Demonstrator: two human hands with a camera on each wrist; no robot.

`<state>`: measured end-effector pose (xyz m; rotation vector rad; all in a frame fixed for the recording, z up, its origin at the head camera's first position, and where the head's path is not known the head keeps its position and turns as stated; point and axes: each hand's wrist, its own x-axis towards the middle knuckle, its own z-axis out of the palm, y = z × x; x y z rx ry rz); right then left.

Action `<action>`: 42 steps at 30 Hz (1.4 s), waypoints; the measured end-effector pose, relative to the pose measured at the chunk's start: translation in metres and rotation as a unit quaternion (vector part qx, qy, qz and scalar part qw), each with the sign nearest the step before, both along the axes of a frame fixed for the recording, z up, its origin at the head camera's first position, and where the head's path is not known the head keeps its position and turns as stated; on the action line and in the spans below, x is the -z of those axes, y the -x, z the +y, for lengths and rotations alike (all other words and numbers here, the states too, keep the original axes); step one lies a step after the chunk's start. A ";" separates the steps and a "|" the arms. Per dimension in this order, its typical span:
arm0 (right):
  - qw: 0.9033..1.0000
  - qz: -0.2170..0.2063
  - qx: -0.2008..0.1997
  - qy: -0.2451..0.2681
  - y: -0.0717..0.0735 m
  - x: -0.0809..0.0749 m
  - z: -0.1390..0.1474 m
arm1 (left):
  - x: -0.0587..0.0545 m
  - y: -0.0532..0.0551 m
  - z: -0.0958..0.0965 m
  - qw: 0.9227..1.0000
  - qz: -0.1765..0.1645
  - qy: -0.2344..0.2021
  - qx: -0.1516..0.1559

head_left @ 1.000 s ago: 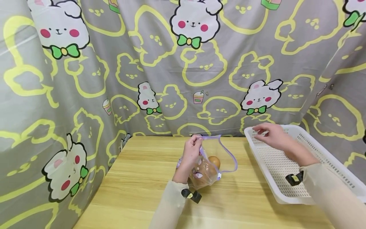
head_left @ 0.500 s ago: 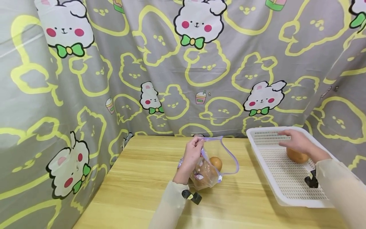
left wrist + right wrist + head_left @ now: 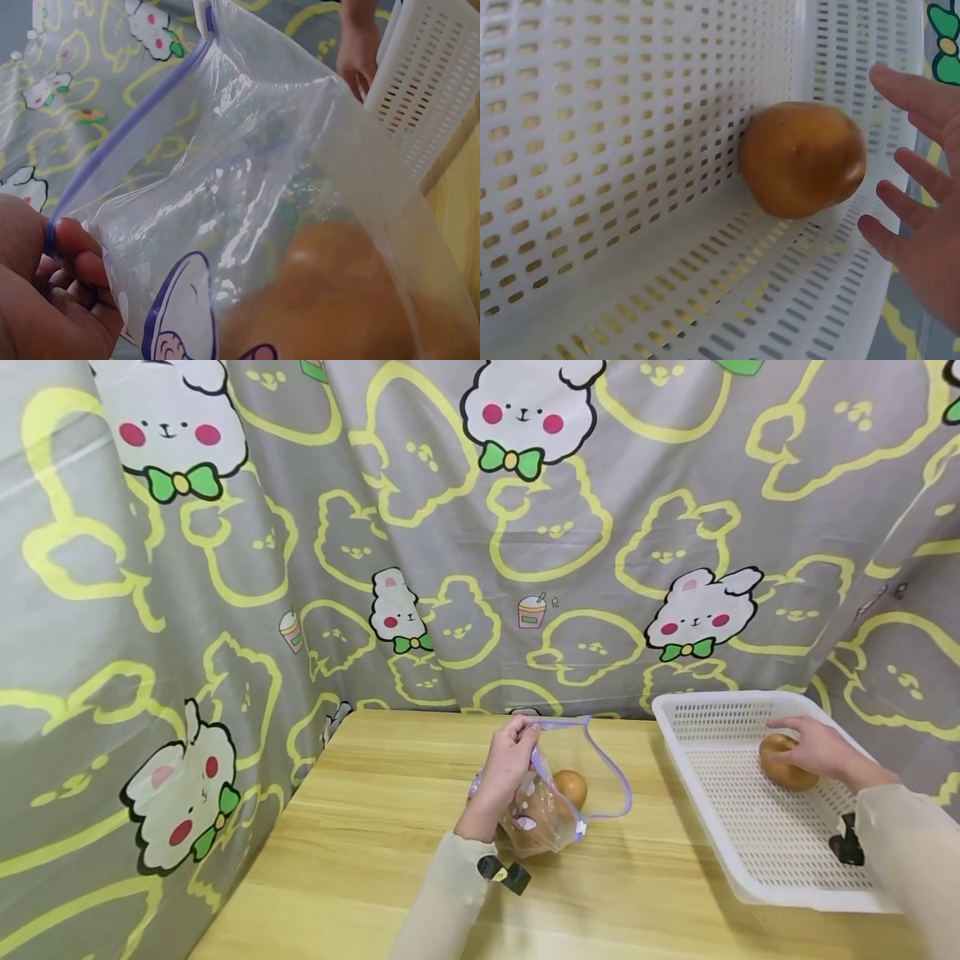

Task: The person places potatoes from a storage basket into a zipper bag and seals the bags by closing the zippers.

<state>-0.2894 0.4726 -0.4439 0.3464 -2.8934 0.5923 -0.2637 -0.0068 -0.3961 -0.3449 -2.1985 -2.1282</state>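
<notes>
In the head view, my left hand [image 3: 508, 762] pinches the purple-edged rim of a clear zip bag [image 3: 534, 827] on the table. The bag's mouth gapes to the right, and a round brown bun [image 3: 572, 788] shows inside. The left wrist view has brown bread [image 3: 330, 300] behind the printed plastic of the bag [image 3: 240, 195]. On the right, my right hand [image 3: 821, 750] is over another brown bun [image 3: 778, 763] in a white basket [image 3: 697, 802]. From the right wrist, that bun [image 3: 802, 161] lies beside my spread fingers [image 3: 904, 199], which do not grip it.
The perforated basket stands at the right of the wooden table [image 3: 360, 852], its high rim surrounding the right hand's work. A patterned curtain [image 3: 450, 543] hangs behind the table and along both sides.
My right hand has moved right and down over the basket to the bun there, which its arm covered at first. The left hand keeps its pinch on the bag; the view shifts slightly.
</notes>
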 end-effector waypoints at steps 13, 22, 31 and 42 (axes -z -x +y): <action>0.998 -0.051 -0.016 0.016 -0.006 0.012 0.007 | -0.002 0.000 0.000 1.000 0.015 0.007 0.003; 0.999 -0.028 -0.033 0.023 -0.004 0.025 0.004 | -0.013 -0.007 -0.002 1.000 0.002 0.013 0.014; 0.997 -0.075 0.012 0.023 0.000 0.027 -0.004 | -0.013 -0.010 -0.002 1.000 0.003 0.000 0.005; 0.996 -0.070 -0.013 0.047 0.005 0.036 -0.013 | -0.007 -0.003 -0.002 1.000 -0.006 0.004 0.013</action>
